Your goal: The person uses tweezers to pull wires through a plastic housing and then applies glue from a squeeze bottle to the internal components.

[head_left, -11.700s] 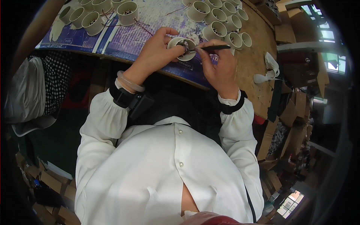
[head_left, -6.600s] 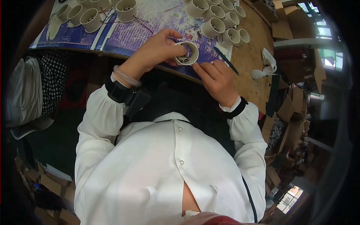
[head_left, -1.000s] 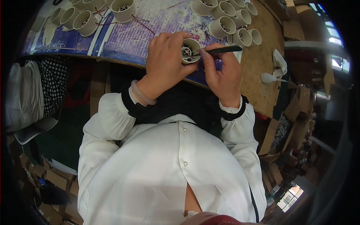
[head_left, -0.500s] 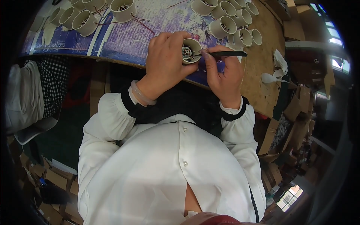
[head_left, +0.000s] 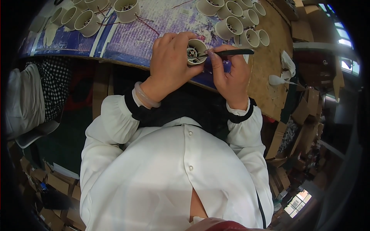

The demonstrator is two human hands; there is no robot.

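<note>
My left hand (head_left: 168, 63) is closed around the side of a white cup-shaped housing (head_left: 200, 44), its open mouth tilted up toward me. Inside sits a round part with a dark centre (head_left: 192, 53), and thin wires or prongs show beside it. Between the thumb and fingers of my right hand (head_left: 234, 77) is a pair of black tweezers (head_left: 239, 52). Their thin tip reaches over the rim into the housing, near the round part. What exactly the tip touches is too small to make out.
More white housings stand at the back right (head_left: 229, 28) and back left (head_left: 86, 24), several with red wires (head_left: 146, 26). A white squeeze bottle (head_left: 276, 80) lies by crumpled white paper (head_left: 288, 65) on the right. Another person's checkered clothing (head_left: 58, 86) shows at left.
The tweezers' rear end has tipped slightly upward, and my right fingers have shifted a little with it. My left hand and the housing stay nearly in place.
</note>
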